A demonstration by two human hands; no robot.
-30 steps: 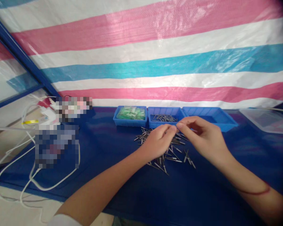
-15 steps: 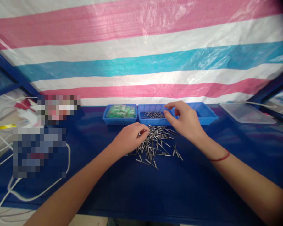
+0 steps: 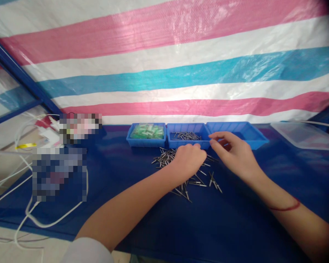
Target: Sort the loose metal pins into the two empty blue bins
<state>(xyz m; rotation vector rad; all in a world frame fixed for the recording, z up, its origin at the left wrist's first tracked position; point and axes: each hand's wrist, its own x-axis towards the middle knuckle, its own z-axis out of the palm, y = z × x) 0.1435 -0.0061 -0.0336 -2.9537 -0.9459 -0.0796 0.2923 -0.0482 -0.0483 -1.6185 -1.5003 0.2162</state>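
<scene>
A heap of small metal pins [image 3: 164,157] lies on the blue table top [image 3: 126,204]. My left hand [image 3: 189,160] rests over the heap with its fingers curled in a pinch; what they hold is hidden. My right hand [image 3: 233,155] hovers just right of it, fingers bent toward the left hand's fingertips, nothing plainly in them. Behind the hands stand three blue trays: the left tray [image 3: 131,139] holds green pieces, the middle tray [image 3: 172,141] holds several pins, and the right tray [image 3: 259,138] looks bare inside.
A clear plastic lid or box [image 3: 304,136] sits at the far right. White cables [image 3: 44,219] loop over the table's left edge beside blurred-out items. A striped pink, white and blue tarp [image 3: 164,73] hangs right behind the trays.
My right hand has come back from over the middle tray toward the left hand. My left hand has shifted right across the pin heap. The camera view has swung slightly.
</scene>
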